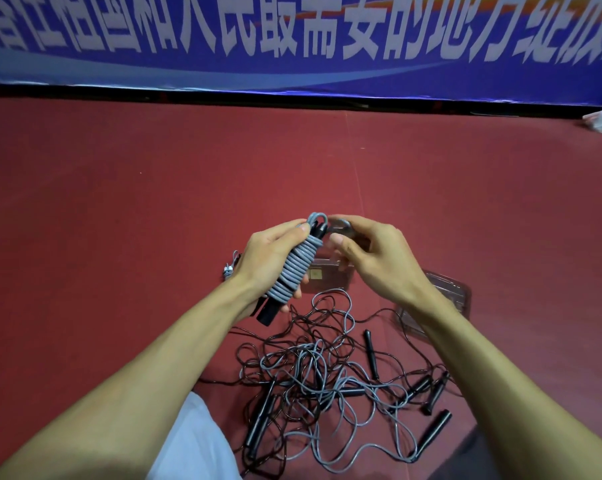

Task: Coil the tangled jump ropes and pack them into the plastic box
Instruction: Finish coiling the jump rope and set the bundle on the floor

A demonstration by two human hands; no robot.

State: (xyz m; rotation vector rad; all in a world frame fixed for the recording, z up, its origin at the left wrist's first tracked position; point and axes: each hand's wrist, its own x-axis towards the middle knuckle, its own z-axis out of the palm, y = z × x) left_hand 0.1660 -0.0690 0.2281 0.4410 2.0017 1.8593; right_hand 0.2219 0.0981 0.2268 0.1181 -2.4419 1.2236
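My left hand (270, 258) grips a grey jump rope (294, 270) wound in tight turns around its black handles, whose ends stick out below my palm. My right hand (365, 252) pinches the rope's free grey end loop (341, 225) at the top of the bundle. On the floor below lies a tangle of grey and black ropes (323, 382) with several black handles. A clear plastic box (329, 275) stands on the floor behind my hands, mostly hidden by them.
A clear plastic lid or second box (445, 292) lies to the right, partly under my right forearm. Another coiled grey rope (231, 268) peeks out left of my left wrist. A blue banner (292, 39) stands along the far edge of the red floor (119, 188). White cloth (195, 441) sits at the bottom.
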